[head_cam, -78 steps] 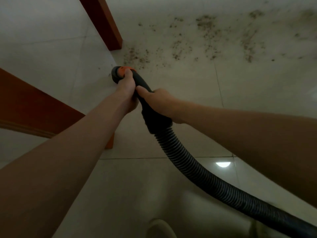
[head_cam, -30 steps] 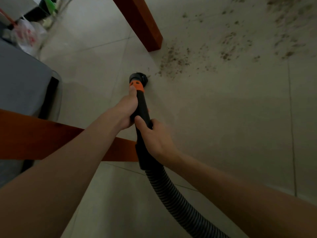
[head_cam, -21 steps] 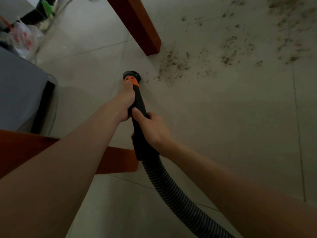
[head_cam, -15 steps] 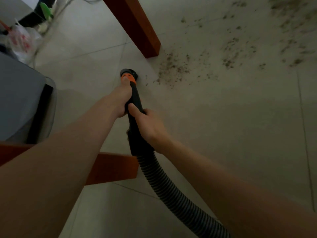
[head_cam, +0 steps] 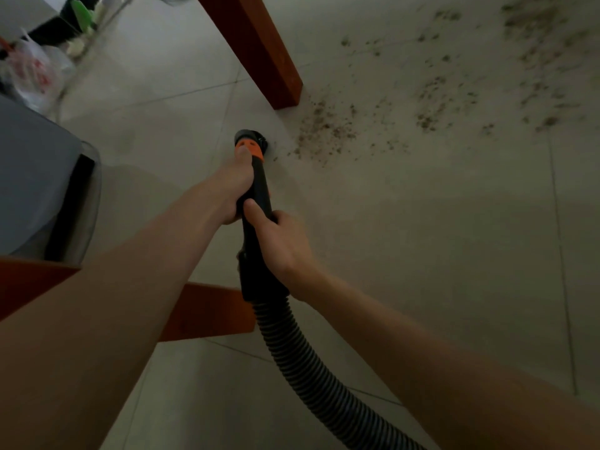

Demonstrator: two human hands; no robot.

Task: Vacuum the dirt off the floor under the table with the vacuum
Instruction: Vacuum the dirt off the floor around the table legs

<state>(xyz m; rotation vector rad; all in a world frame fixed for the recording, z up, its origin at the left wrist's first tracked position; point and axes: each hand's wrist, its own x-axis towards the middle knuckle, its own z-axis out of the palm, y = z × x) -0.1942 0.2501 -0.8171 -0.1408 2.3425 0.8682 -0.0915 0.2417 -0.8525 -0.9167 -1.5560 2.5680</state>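
Floor tiles (head_cam: 422,254) are spreading pale across the scene, with dirt (head_cam: 328,128) lying scattered far right of the table leg (head_cam: 259,50). Ribbed vacuum hose (head_cam: 311,362) is running from the near right up to the black handle (head_cam: 259,228). Both hands are grasping that handle: the right hand (head_cam: 282,245) nearer, the left hand (head_cam: 235,186) farther, thumb by the orange collar (head_cam: 248,147). Its nozzle (head_cam: 250,138) is sitting just left of the dirt.
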